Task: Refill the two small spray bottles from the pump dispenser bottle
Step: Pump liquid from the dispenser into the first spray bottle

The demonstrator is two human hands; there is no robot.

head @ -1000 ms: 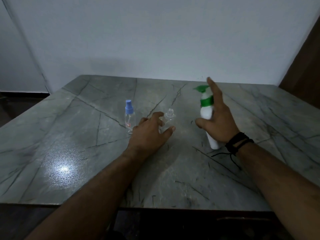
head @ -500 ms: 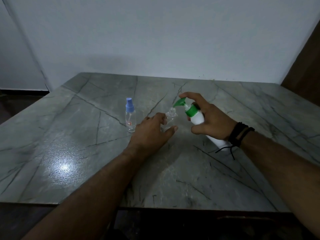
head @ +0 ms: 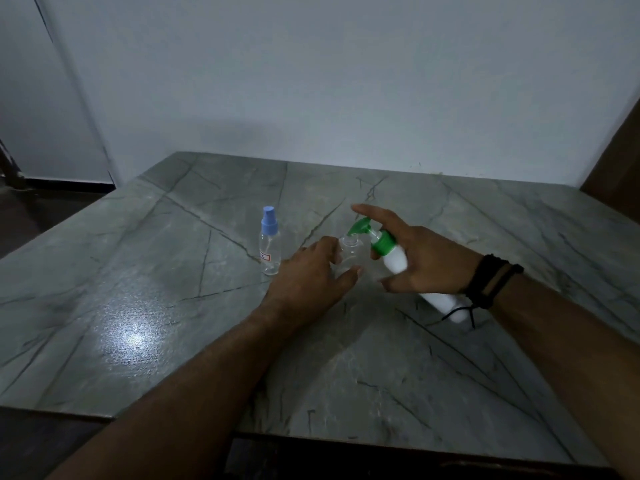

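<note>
A white pump dispenser bottle (head: pixel 394 259) with a green pump head is tilted to the left, its nozzle right above the open neck of a small clear spray bottle (head: pixel 348 249). My right hand (head: pixel 426 263) grips the dispenser, with the index finger lying over the green pump. My left hand (head: pixel 311 275) holds the uncapped clear bottle upright on the table, fingers and thumb around its body. A second small spray bottle (head: pixel 269 245), clear with a blue spray cap and a small label, stands upright to the left, apart from both hands.
The grey marble table (head: pixel 156 306) runs to a white wall at the back. A dark floor shows past the left edge, and a brown panel (head: pixel 620 161) stands at the far right. The near table edge is by my forearms.
My right hand took the dispenser from standing upright, tilted it left and brought its nozzle over the uncapped bottle. My left hand stayed on that bottle.
</note>
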